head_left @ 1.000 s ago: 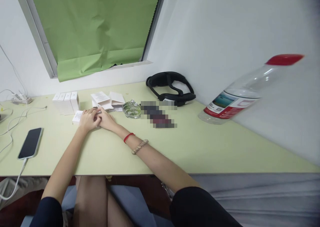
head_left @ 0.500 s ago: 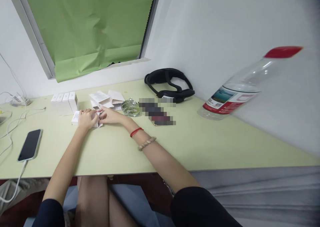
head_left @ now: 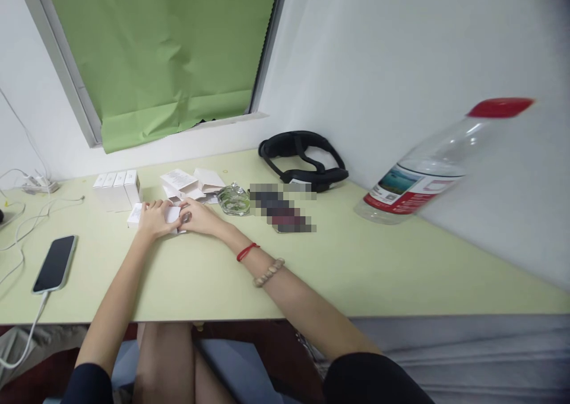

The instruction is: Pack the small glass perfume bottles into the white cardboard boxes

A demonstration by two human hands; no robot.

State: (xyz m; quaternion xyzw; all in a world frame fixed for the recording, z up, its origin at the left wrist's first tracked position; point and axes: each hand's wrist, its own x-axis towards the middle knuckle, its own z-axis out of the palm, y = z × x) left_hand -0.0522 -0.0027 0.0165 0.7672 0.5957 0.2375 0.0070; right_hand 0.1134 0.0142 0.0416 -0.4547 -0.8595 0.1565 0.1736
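Both hands rest on the pale green table (head_left: 356,261) around a small white box (head_left: 171,214) lying flat. My left hand (head_left: 154,218) curls over the box's left part, fingers bent down on it. My right hand (head_left: 200,217) pinches the box's right end with thumb and fingertips. A second flat white box (head_left: 133,214) lies just left of my left hand. My right wrist wears a red string and a bead bracelet.
A row of upright white boxes (head_left: 116,187) and loose opened cartons (head_left: 189,181) lie behind the hands, with a glass bottle (head_left: 234,199) to the right. A black headset (head_left: 305,160), a plastic water bottle (head_left: 427,166), a phone (head_left: 54,262) and cables (head_left: 22,214) also sit here.
My right hand has slid off my left hand onto the box's right end, so the white box now shows between them. The view shifted slightly.
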